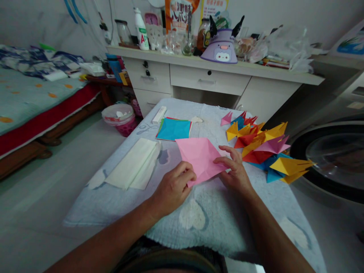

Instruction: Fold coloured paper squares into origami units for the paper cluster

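A creased sheet of pink origami paper is held just above the cloth-covered table. My left hand pinches its lower left edge with curled fingers. At its right corner my right hand grips the paper between thumb and fingers, with the index finger raised. Beyond it lies a stack of coloured paper squares, blue on top. A pile of folded paper cranes in yellow, red, blue and pink lies to the right of my right hand.
A folded pale cloth or paper and a small white box lie on the table's left. Behind stands a white cabinet crowded with bottles and a purple visor. A pink bin, a bed and a washing machine flank the table.
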`<state>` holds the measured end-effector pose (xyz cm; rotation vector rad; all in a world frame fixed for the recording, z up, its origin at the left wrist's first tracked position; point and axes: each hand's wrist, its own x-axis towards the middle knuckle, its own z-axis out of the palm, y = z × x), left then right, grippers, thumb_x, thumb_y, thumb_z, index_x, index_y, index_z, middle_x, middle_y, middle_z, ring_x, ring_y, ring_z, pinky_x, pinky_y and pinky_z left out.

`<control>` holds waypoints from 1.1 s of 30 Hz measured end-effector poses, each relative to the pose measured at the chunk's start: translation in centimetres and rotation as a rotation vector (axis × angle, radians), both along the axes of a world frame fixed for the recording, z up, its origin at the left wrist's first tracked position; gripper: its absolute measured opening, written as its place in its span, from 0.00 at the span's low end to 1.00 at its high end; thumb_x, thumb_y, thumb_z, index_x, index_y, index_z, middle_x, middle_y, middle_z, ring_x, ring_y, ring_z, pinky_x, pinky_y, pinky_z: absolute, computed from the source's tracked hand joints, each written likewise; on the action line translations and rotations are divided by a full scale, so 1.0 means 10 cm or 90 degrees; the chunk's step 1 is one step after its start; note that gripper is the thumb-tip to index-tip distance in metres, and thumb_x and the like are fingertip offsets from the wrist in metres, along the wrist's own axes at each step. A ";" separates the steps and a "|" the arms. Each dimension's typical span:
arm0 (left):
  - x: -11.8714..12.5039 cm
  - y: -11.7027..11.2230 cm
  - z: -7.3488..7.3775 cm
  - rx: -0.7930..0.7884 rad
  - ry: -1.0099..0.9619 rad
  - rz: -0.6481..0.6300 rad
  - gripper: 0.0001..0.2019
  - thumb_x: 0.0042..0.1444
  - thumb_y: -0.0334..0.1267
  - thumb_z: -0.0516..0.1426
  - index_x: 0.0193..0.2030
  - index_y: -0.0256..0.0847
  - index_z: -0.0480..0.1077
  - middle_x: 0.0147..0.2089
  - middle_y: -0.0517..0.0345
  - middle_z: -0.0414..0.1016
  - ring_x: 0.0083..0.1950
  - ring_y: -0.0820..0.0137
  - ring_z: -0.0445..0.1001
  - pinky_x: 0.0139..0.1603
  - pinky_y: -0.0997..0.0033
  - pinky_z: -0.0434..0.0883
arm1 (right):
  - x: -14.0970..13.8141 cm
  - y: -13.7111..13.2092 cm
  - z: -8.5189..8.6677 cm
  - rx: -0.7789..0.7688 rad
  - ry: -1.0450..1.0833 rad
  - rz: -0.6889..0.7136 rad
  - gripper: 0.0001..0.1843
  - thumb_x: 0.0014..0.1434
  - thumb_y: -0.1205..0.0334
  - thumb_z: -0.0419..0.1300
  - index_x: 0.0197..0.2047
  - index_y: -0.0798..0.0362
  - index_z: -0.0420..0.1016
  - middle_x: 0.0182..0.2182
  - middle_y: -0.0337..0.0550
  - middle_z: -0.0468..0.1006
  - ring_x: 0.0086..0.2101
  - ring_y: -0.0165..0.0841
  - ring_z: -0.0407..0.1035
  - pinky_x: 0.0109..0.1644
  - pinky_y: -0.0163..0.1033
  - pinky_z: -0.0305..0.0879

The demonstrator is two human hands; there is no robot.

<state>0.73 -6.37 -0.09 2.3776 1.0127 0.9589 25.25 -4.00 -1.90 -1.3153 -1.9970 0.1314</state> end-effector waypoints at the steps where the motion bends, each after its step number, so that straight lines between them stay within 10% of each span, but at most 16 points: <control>1: -0.02 0.01 -0.01 0.001 -0.008 0.004 0.10 0.52 0.21 0.53 0.36 0.40 0.66 0.42 0.56 0.66 0.44 0.70 0.70 0.43 0.71 0.68 | 0.00 -0.01 0.01 0.005 0.002 -0.001 0.12 0.52 0.70 0.59 0.39 0.45 0.75 0.58 0.44 0.64 0.59 0.48 0.57 0.61 0.60 0.54; 17: -0.16 0.19 -0.22 -0.097 -0.023 0.024 0.10 0.56 0.20 0.51 0.36 0.41 0.64 0.49 0.55 0.66 0.53 0.70 0.70 0.52 0.67 0.68 | -0.17 -0.12 -0.01 -0.019 -0.171 0.154 0.16 0.53 0.68 0.60 0.46 0.46 0.72 0.49 0.43 0.78 0.56 0.46 0.62 0.64 0.60 0.42; 33: -0.24 0.22 -0.29 -0.073 0.033 0.053 0.08 0.54 0.23 0.55 0.34 0.41 0.69 0.52 0.53 0.67 0.57 0.64 0.68 0.58 0.59 0.68 | -0.24 -0.12 0.03 -0.087 -0.132 0.257 0.11 0.58 0.68 0.59 0.43 0.50 0.78 0.42 0.47 0.80 0.45 0.41 0.70 0.51 0.50 0.62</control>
